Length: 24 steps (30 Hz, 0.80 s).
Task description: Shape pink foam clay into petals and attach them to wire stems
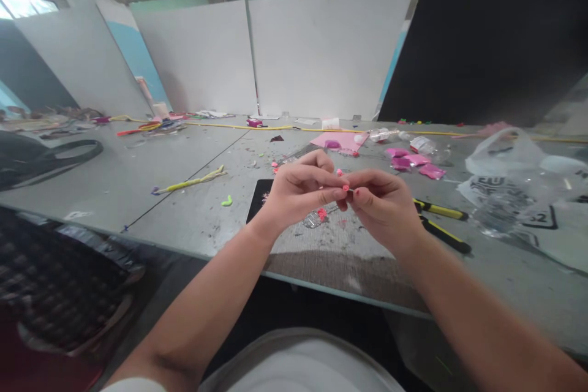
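My left hand (pixel 298 191) and my right hand (pixel 383 205) meet above the grey table (pixel 193 220), fingertips pinched together. Between the fingertips is a tiny pink piece (pixel 346 187); its exact shape is too small to make out. Both hands have their fingers curled closed round it. Under the hands lie a dark flat pad (pixel 258 198) and a small clear packet with a red bit (pixel 316 217). Yellow-handled pliers (pixel 441 223) lie just right of my right hand.
Pink packets (pixel 413 162) and a pink sheet (pixel 342 139) lie beyond the hands, with a clear plastic bottle (pixel 383 133). A crumpled plastic bag (pixel 519 187) sits at right. A yellow-green pipe cleaner (pixel 190 182) lies at left. White and black boards stand along the table's back.
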Tool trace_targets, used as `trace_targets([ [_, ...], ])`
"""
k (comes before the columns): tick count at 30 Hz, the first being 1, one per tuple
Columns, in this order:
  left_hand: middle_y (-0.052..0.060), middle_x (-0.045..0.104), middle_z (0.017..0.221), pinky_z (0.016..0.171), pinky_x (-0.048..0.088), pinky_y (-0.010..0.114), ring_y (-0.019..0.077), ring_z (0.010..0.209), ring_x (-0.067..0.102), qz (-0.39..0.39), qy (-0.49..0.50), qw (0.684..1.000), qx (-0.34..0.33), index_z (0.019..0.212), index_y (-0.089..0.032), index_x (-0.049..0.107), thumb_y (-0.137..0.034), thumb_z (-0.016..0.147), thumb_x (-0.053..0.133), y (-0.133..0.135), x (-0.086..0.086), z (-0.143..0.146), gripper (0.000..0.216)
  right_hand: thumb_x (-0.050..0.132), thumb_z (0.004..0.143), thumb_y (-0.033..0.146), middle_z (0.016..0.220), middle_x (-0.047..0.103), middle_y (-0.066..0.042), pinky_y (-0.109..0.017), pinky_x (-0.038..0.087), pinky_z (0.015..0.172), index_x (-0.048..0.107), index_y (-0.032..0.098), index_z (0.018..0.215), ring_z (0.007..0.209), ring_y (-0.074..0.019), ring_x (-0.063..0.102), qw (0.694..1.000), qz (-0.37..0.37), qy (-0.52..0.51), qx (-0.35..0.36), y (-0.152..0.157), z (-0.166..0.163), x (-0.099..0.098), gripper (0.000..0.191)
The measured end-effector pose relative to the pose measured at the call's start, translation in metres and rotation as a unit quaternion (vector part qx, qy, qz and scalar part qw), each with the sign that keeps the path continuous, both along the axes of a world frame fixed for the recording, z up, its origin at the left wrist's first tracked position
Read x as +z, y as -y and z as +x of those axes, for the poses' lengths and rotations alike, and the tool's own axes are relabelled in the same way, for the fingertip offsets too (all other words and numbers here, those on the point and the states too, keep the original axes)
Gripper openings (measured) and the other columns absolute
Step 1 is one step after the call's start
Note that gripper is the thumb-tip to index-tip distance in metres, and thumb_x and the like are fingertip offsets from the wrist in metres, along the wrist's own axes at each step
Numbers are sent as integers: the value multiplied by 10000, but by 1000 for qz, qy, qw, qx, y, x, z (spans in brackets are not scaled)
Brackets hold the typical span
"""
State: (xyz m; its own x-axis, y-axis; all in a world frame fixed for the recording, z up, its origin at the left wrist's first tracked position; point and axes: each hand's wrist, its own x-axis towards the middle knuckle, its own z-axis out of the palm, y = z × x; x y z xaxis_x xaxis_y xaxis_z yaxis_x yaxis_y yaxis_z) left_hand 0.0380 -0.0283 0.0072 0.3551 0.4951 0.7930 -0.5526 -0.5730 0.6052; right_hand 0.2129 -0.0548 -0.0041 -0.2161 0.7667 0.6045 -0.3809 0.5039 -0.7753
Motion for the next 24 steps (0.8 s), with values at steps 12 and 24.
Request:
trace_targets([
  [12, -5, 499, 860, 596, 633, 231, 75, 716, 609, -12, -10, 998, 57, 917, -292, 862, -223, 771, 909, 1, -8, -1, 169, 919, 786, 391, 733, 783, 13, -247, 572, 614, 856, 308, 851, 660, -112, 689, 999, -4, -28, -24, 6, -12, 0, 123],
  [24, -7, 487, 873, 595, 636, 249, 75, 700, 630, -13, -2, 999, 44, 922, -309, 865, -175, 772, 899, 3, -8, -2, 204, 945, 737, 427, 690, 774, 15, -260, 537, 552, 839, 312, 775, 597, -116, 659, 998, -24, -44, -36, 8, -18, 2, 162],
])
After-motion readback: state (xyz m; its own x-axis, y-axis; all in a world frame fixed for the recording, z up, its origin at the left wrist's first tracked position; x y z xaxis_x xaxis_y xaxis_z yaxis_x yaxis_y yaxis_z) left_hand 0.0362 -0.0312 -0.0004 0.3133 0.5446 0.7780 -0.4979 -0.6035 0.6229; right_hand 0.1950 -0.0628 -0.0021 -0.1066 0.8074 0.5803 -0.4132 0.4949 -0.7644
